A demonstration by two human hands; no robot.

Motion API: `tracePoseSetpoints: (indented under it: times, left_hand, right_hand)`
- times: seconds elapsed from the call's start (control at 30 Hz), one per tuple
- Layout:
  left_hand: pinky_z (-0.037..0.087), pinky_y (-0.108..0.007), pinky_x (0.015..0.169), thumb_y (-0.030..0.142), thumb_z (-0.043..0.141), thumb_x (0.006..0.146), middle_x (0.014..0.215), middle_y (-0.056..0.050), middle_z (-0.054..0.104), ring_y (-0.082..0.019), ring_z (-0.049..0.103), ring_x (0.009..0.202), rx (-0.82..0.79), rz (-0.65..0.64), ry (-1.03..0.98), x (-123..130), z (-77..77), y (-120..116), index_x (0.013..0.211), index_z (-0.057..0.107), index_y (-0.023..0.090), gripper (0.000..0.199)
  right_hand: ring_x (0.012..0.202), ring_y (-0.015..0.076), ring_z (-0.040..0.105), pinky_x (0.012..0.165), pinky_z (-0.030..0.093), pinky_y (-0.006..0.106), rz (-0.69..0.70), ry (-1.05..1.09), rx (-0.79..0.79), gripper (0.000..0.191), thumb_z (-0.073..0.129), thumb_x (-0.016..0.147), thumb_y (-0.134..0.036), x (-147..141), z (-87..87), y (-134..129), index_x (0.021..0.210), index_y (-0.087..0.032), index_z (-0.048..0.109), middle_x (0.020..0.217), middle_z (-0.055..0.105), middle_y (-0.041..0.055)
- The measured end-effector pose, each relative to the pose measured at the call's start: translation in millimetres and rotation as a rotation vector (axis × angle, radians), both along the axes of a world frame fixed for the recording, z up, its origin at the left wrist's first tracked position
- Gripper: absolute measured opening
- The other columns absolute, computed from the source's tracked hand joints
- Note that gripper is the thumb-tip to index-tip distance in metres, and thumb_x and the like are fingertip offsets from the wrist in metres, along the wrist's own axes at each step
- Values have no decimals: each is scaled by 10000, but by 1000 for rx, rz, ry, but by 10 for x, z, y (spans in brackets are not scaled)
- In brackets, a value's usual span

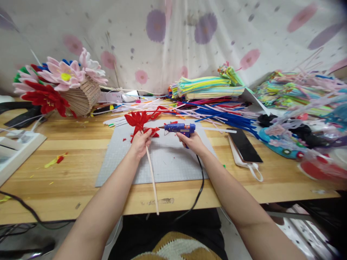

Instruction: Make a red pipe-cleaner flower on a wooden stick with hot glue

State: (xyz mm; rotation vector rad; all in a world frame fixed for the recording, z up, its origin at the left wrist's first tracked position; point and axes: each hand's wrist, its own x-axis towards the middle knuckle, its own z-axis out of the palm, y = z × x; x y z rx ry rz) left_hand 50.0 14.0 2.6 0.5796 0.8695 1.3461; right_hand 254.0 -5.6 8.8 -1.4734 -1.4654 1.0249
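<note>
My left hand (141, 142) is closed around a red pipe-cleaner flower (137, 121) with a long pale stem (151, 177) slanting down past the table's front edge. In my right hand (191, 141) is a blue hot glue gun (176, 127), its nozzle pointing left, close to a red petal by my left fingers. Whether nozzle and petal touch I cannot tell. A white glue stick (217, 130) juts out of the gun's back. Both hands are above a grey cutting mat (168, 166), where more red pieces (159, 112) lie behind the flower.
A basket (84, 95) of fuzzy flowers stands at the back left, near a white power strip (21, 151). Bundles of pipe cleaners (208, 86) line the back. To the right lie a phone (245, 146) and a white power bank. The gun's black cord (202, 177) crosses the front edge.
</note>
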Motion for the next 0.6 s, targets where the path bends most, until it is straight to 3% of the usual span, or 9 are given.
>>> tracePoseSetpoints:
  times: [0.1,0.23,0.43,0.6]
  left_hand:
    - [159,-120,294,78,687,640,659,-15,620,-78,580,556,3,0,-2,1,-12,3,751,489,146,237]
    - [158,-121,298,87,688,643,677,-23,627,-75,576,558,11,-10,8,4,-13,1,754,489,143,234]
    - [153,-128,301,85,690,642,655,-15,618,-65,550,516,5,1,12,3,2,-5,748,488,142,235]
    - [158,-125,298,75,671,655,670,-23,622,-68,551,528,5,-6,-3,-3,-15,1,760,492,141,218]
  right_hand:
    - [392,80,419,432,338,233,40,6,16,413,577,667,-575,-14,4,-7,614,-170,517,468,479,-26]
    - [399,76,423,438,345,235,-7,-17,14,413,584,661,-579,-8,-9,10,665,-167,548,519,513,-21]
    - [397,79,417,447,346,238,32,-5,13,414,577,667,-576,-6,32,-12,621,-168,525,461,474,-31]
    - [406,78,423,446,352,237,-19,-25,-2,414,581,662,-577,-5,7,6,698,-164,563,512,508,-26]
